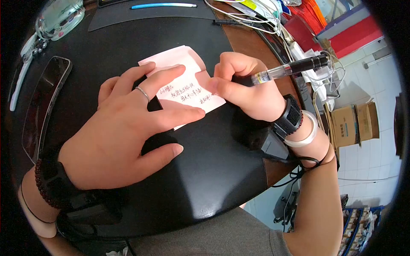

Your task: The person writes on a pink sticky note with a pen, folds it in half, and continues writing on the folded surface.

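A small pink note card [192, 87] lies on the black desk mat, several lines of handwriting across its lower part. My left hand [128, 111] rests spread over the card's left side, fingertips on the paper and a ring on one finger. Pinched in my right hand [250, 87] is a pen [290, 68] with a clear barrel and black end, pointing up to the right. That hand sits at the card's right edge. The pen's tip is hidden behind my fingers.
To the left lies a dark phone [46, 106], with a clear bottle-like object [60, 19] above it. A blue pen [164, 6] lies at the far edge. White cables [256, 17] tangle at the upper right. Cardboard boxes [356, 123] stand beyond the desk's right side.
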Available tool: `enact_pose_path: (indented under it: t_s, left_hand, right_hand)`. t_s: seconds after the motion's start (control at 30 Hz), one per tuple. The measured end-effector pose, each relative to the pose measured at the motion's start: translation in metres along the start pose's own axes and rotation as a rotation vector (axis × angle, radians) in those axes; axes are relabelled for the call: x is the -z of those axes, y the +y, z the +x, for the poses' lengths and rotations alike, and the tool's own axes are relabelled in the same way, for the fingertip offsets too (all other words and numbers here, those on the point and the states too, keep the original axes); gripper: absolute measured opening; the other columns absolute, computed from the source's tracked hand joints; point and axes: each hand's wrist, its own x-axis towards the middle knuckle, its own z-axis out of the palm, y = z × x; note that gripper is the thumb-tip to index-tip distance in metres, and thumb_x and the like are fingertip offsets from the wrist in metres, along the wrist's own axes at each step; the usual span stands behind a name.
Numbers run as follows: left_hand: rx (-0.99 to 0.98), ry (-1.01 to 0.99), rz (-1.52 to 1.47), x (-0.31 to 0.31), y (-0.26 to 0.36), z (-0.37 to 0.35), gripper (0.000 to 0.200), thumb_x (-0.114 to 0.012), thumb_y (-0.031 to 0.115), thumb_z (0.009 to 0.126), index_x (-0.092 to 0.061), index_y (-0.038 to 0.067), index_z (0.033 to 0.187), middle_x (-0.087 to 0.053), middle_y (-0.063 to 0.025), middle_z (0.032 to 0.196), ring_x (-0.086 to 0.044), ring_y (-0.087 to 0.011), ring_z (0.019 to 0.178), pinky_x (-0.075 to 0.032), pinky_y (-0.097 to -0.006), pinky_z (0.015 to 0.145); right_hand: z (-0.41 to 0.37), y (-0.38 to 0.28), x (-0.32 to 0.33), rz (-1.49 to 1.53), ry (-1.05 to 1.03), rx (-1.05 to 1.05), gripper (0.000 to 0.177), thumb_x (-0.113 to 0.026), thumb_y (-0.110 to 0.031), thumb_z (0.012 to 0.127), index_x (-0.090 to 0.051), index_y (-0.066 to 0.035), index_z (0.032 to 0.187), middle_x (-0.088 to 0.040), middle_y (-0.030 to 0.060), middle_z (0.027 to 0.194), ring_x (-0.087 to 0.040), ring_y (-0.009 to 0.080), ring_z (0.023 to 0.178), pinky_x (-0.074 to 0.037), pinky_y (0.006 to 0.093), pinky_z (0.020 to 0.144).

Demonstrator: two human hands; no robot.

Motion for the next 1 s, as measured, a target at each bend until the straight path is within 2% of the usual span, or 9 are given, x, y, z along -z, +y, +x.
enact_pose_path:
  t_s: [0.43, 0.57, 0.67, 0.73, 0.87, 1.0]
  left_hand:
    - [-0.012, 0.022, -0.067, -0.002, -0.002, -0.002, 0.047, -0.066, 0.022, 0.070, -0.059, 0.024, 0.117, -0.026, -0.0166, 0.143, -0.021, -0.0418, 0.129, -0.019, -0.0529, 0.102]
    - [-0.022, 0.044, -0.053, -0.003, -0.003, -0.002, 0.047, -0.066, 0.023, 0.070, -0.059, 0.024, 0.117, -0.026, -0.0169, 0.142, -0.022, -0.0416, 0.129, -0.019, -0.0528, 0.102]
    - [-0.035, 0.044, -0.059, -0.003, -0.003, -0.001, 0.047, -0.066, 0.024, 0.070, -0.060, 0.023, 0.116, -0.027, -0.0173, 0.141, -0.022, -0.0416, 0.128, -0.020, -0.0529, 0.102]
    - [-0.040, 0.050, -0.049, -0.003, -0.003, -0.001, 0.047, -0.066, 0.025, 0.069, -0.060, 0.024, 0.116, -0.027, -0.0178, 0.141, -0.023, -0.0416, 0.127, -0.020, -0.0530, 0.101]
    - [-0.041, 0.049, -0.056, -0.003, -0.002, -0.001, 0.047, -0.066, 0.025, 0.069, -0.060, 0.024, 0.115, -0.028, -0.0179, 0.141, -0.023, -0.0417, 0.128, -0.020, -0.0530, 0.101]
    - [-0.030, 0.036, -0.039, -0.003, -0.001, -0.001, 0.047, -0.066, 0.024, 0.068, -0.060, 0.025, 0.115, -0.027, -0.0178, 0.142, -0.023, -0.0419, 0.128, -0.020, -0.0532, 0.101]
  right_hand:
    - [-0.001, -0.003, -0.001, 0.053, -0.002, -0.106, 0.035, -0.062, -0.012, 0.084, -0.035, -0.007, 0.061, -0.034, -0.0061, 0.058, -0.030, 0.0025, 0.057, -0.025, 0.0231, 0.048]
    - [-0.001, -0.001, -0.001, 0.030, 0.005, -0.080, 0.035, -0.062, -0.012, 0.084, -0.036, -0.007, 0.062, -0.034, -0.0059, 0.058, -0.031, 0.0024, 0.057, -0.025, 0.0232, 0.047]
    - [0.000, -0.003, 0.000, 0.025, 0.015, -0.104, 0.033, -0.062, -0.011, 0.083, -0.037, -0.007, 0.062, -0.036, -0.0051, 0.059, -0.033, 0.0029, 0.057, -0.028, 0.0226, 0.049]
    - [-0.005, -0.006, -0.007, 0.069, 0.003, -0.007, 0.030, -0.063, -0.009, 0.081, -0.039, -0.006, 0.062, -0.039, -0.0041, 0.060, -0.036, 0.0037, 0.058, -0.031, 0.0220, 0.050]
    - [-0.005, -0.013, -0.004, 0.021, -0.079, -0.083, 0.028, -0.062, -0.001, 0.080, -0.040, -0.006, 0.064, -0.048, -0.0005, 0.063, -0.043, 0.0070, 0.061, -0.033, 0.0221, 0.055]
    - [-0.004, -0.015, -0.006, 0.022, -0.076, -0.088, 0.029, -0.062, 0.000, 0.080, -0.040, -0.006, 0.063, -0.049, -0.0003, 0.063, -0.045, 0.0066, 0.062, -0.034, 0.0224, 0.055]
